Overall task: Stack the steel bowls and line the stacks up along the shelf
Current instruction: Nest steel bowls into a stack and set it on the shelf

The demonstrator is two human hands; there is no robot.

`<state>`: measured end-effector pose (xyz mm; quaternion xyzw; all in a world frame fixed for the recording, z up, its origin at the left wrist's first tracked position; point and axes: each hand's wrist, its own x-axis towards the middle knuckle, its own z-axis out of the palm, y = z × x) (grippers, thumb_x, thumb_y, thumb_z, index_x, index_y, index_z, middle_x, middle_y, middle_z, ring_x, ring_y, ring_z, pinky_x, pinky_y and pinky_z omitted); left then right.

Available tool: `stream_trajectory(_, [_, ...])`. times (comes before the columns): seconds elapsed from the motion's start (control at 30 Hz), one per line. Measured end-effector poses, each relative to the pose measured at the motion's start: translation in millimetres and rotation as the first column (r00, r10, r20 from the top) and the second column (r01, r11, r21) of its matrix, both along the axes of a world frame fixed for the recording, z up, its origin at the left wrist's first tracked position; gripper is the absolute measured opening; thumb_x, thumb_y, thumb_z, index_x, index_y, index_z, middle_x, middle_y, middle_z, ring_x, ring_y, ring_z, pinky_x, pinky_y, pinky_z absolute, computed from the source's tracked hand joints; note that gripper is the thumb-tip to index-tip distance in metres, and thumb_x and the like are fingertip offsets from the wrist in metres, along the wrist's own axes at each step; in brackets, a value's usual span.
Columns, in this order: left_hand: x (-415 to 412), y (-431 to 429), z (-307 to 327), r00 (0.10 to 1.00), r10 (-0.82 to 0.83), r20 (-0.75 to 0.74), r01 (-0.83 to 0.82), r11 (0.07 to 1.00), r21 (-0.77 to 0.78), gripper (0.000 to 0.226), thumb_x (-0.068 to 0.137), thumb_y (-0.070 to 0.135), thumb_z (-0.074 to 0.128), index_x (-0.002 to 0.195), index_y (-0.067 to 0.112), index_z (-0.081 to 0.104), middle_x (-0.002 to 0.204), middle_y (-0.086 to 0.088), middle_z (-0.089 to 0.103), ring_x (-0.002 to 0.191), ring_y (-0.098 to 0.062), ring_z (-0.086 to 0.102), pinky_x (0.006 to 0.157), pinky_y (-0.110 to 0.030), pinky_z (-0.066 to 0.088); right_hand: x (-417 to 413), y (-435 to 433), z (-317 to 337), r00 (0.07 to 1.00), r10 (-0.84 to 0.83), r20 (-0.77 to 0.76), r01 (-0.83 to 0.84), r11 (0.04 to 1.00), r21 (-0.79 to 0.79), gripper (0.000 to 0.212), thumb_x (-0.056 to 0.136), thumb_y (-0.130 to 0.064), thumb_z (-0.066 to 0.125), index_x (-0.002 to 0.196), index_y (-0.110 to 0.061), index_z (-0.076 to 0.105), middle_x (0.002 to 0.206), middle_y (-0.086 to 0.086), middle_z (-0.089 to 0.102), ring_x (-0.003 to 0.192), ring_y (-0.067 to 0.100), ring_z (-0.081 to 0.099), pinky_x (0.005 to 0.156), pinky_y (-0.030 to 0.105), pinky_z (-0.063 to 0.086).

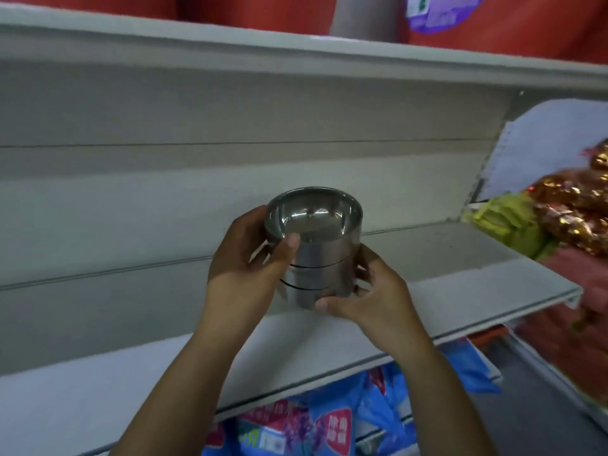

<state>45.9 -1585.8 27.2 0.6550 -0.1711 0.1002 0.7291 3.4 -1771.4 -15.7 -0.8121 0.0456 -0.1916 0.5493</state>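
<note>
A stack of three shiny steel bowls (317, 255) is held just above the grey shelf (444, 274), slightly tilted, open side up. My left hand (245, 264) wraps the stack's left side with the thumb on the top bowl's rim. My right hand (371, 291) cups the stack's lower right side, with its thumb under the bottom bowl. No other bowls are in view.
The shelf's grey back panel (164, 192) rises behind the stack. An upper shelf (296, 51) with red items lies above. Yellow and gold-foil packets (559, 218) sit at the right end. Blue packaged goods (329, 422) fill the shelf below.
</note>
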Motion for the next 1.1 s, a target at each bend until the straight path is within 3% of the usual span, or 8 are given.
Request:
stream_trajectory(0.13, [11.8,-27.4,-8.9,0.994,0.062,-0.085,-0.061,0.998,0.006,0.061,0.087,0.029,0.076,0.140,0.032,0.047,0.124,0.014,0.068,0.099,0.017,0.064,0.071,0.002,0.045,23.1,-30.5,-10.8,0.995,0.104,-0.009,-0.104,0.994,0.024,0.075,0.062,-0.015,0.096,0.124,-0.035,0.060,0.120,-0.016,0.068,0.109,-0.003,0.064,0.090,0.019,0.056])
stream_trajectory(0.27, [27.0,-47.6,-15.9,0.992,0.125,-0.022,-0.121,0.983,0.135,0.054,0.088,0.027,0.075,0.137,0.027,0.053,0.132,0.014,0.064,0.122,0.005,0.058,0.080,0.003,0.043,45.9,-52.3,-13.2,0.985,0.174,0.010,-0.175,0.984,0.043,0.071,0.064,-0.009,0.095,0.118,-0.037,0.058,0.122,-0.019,0.060,0.103,-0.011,0.062,0.080,0.011,0.053])
stream_trajectory(0.37, [37.6,-57.6,-26.4,0.994,0.111,0.021,-0.113,0.969,0.220,0.057,0.090,0.033,0.073,0.142,0.036,0.050,0.137,0.024,0.057,0.128,0.005,0.053,0.083,0.000,0.044,60.2,-67.2,-15.2,0.982,0.188,0.016,-0.188,0.982,0.034,0.071,0.066,-0.010,0.094,0.120,-0.037,0.058,0.122,-0.021,0.061,0.103,-0.011,0.061,0.078,0.010,0.052])
stream_trajectory(0.53, [46.1,-69.2,-54.4,0.989,0.146,0.023,-0.147,0.950,0.275,0.052,0.096,0.034,0.065,0.146,0.034,0.050,0.139,0.015,0.059,0.126,0.001,0.056,0.082,-0.004,0.048,77.1,-79.8,-23.8,0.991,0.131,0.017,-0.129,0.989,-0.077,0.067,0.071,-0.036,0.090,0.124,-0.043,0.050,0.117,-0.032,0.059,0.110,-0.004,0.060,0.092,0.026,0.054])
stream_trajectory(0.67, [48.5,-72.7,-63.1,0.991,0.129,0.028,-0.131,0.934,0.331,0.053,0.098,0.042,0.060,0.149,0.038,0.046,0.142,0.018,0.056,0.128,0.007,0.052,0.095,-0.016,0.048,79.4,-81.2,-31.4,0.995,0.103,-0.016,-0.104,0.990,-0.096,0.102,0.076,-0.042,0.086,0.158,-0.032,0.027,0.146,-0.006,0.055,0.122,0.007,0.057,0.105,0.030,0.049])
stream_trajectory(0.73, [47.7,-75.4,-64.3,0.993,0.116,0.026,-0.117,0.925,0.362,0.058,0.095,0.049,0.054,0.150,0.041,0.041,0.145,0.022,0.052,0.130,0.008,0.048,0.104,-0.026,0.045,80.4,-83.5,-32.1,0.994,0.108,-0.037,-0.110,0.991,-0.080,0.107,0.079,-0.039,0.085,0.162,-0.031,0.017,0.151,-0.003,0.050,0.124,0.008,0.056,0.106,0.028,0.046])
stream_trajectory(0.9, [47.5,-80.3,-67.7,0.994,0.105,0.036,-0.110,0.901,0.420,0.061,0.100,0.044,0.054,0.155,0.044,0.028,0.152,0.022,0.042,0.139,0.003,0.040,0.117,-0.039,0.038,90.2,-84.9,-39.9,0.986,0.159,-0.048,-0.164,0.978,-0.127,0.108,0.087,-0.045,0.076,0.161,-0.036,-0.002,0.163,-0.005,0.034,0.140,0.018,0.046,0.113,0.041,0.043])
stream_trajectory(1.1, [43.8,-81.4,-63.9,0.993,0.116,0.018,-0.113,0.896,0.430,0.058,0.104,0.038,0.049,0.156,0.046,0.024,0.151,0.025,0.037,0.137,0.001,0.042,0.110,-0.012,0.033,89.6,-88.8,-41.9,0.975,0.212,-0.070,-0.221,0.961,-0.167,0.103,0.091,-0.051,0.068,0.160,-0.039,-0.008,0.166,-0.010,0.026,0.145,0.016,0.039,0.117,0.040,0.037])
